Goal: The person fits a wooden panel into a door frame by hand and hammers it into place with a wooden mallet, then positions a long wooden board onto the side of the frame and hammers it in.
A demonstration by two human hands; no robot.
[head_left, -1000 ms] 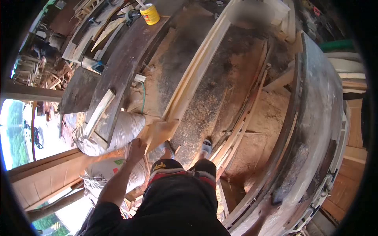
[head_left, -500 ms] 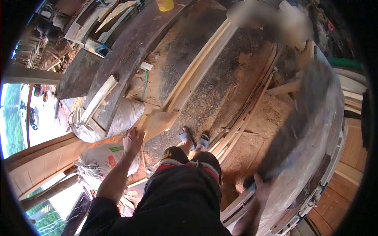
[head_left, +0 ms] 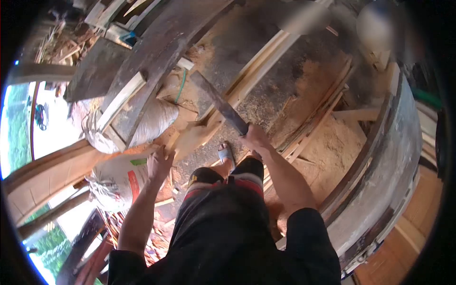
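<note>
My left hand (head_left: 160, 164) is closed on the near end of a pale wooden board (head_left: 191, 140), low on the left of the view. Further along, a long light timber (head_left: 256, 70) runs up toward the upper right. My right hand (head_left: 254, 137) grips the dark handle of a long flat tool with a rusty brown blade (head_left: 216, 99). The blade points up and left, and overlaps the timber in this view. Its exact kind I cannot tell.
White sacks (head_left: 116, 178) stand at the left beneath a dark plank (head_left: 156, 57) bearing a short wood strip (head_left: 122, 101). To the right is a large grey slab (head_left: 380, 175). Thin strips (head_left: 308, 126) and sawdust (head_left: 332, 142) cover the ground near my sandalled feet (head_left: 225, 152).
My right hand has swung the long dark-bladed tool from beside the slab at the right to in front of me. My left hand stays on the board's near end.
</note>
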